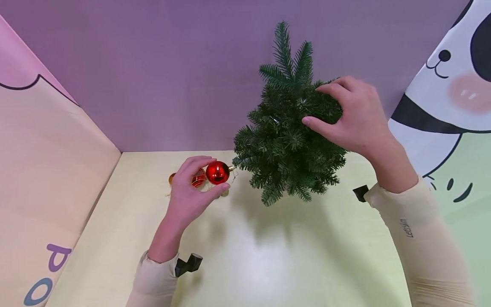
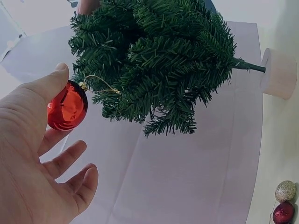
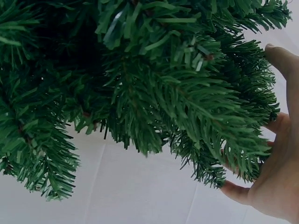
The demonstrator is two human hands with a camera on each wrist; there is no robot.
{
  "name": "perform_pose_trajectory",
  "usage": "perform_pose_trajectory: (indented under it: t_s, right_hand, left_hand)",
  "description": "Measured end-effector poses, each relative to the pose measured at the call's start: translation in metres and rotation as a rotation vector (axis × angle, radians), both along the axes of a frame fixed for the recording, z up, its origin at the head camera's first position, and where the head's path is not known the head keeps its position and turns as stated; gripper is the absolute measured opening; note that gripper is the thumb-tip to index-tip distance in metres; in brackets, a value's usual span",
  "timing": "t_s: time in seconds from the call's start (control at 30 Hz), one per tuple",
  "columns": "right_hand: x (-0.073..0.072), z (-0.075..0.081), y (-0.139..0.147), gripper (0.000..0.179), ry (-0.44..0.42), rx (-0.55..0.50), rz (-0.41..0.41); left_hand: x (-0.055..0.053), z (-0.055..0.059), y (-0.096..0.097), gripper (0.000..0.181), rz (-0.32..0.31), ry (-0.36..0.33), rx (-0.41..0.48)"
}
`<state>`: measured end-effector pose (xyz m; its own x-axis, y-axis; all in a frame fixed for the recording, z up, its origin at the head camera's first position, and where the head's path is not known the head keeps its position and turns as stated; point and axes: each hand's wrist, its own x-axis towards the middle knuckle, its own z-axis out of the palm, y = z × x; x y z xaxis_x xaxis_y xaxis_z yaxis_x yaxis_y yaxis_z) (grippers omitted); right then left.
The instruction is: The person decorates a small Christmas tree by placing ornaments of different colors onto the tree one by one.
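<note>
My left hand (image 1: 192, 189) pinches a shiny red Christmas bauble (image 1: 218, 172) between thumb and fingers, left of a small artificial Christmas tree (image 1: 287, 145). In the left wrist view, a gold cap and a thin gold string loop (image 2: 103, 84) extend from the bauble (image 2: 67, 109) towards the branches. My right hand (image 1: 354, 113) is at the tree's upper right side, thumb and fingers spread wide around its branches. Some of its fingers are partly hidden behind the needles in the right wrist view. The tree stands on a pale round base (image 2: 279, 74).
Behind my left hand more baubles lie on the pale table (image 1: 261, 264), among them a red one with gold stripes (image 1: 198, 178). The left wrist view shows a gold glitter bauble (image 2: 285, 191) beside a dark red one (image 2: 283, 213). A purple backdrop (image 1: 172, 76) rises behind.
</note>
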<state>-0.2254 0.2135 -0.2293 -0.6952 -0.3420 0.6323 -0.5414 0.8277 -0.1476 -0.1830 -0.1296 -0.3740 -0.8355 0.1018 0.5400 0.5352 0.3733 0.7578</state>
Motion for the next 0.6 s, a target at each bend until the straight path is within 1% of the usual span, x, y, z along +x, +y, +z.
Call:
perform_pose_trajectory:
  t_s: [0.13,0.3,0.43,0.6]
  right_hand:
    - [0.0005,0.0002,0.0004,0.055,0.006,0.009,0.001]
    - [0.0005,0.0013,0.0005,0.056,-0.013,0.001,-0.009]
    - [-0.0003,0.0002,-0.0004,0.055,-0.013,-0.003,0.003]
    - [-0.0006,-0.0009,-0.0002,0.055,-0.013,-0.01,0.017]
  left_hand:
    - [0.0006,-0.0021,0.005,0.058,-0.003,0.008,0.002]
    - [0.0003,-0.0033,0.0101,0.057,-0.022,0.007,0.008]
    - [0.0005,-0.0025,0.0089,0.057,-0.014,0.018,0.004]
    - [-0.0003,0.0003,0.0068,0.057,-0.025,0.029,0.009]
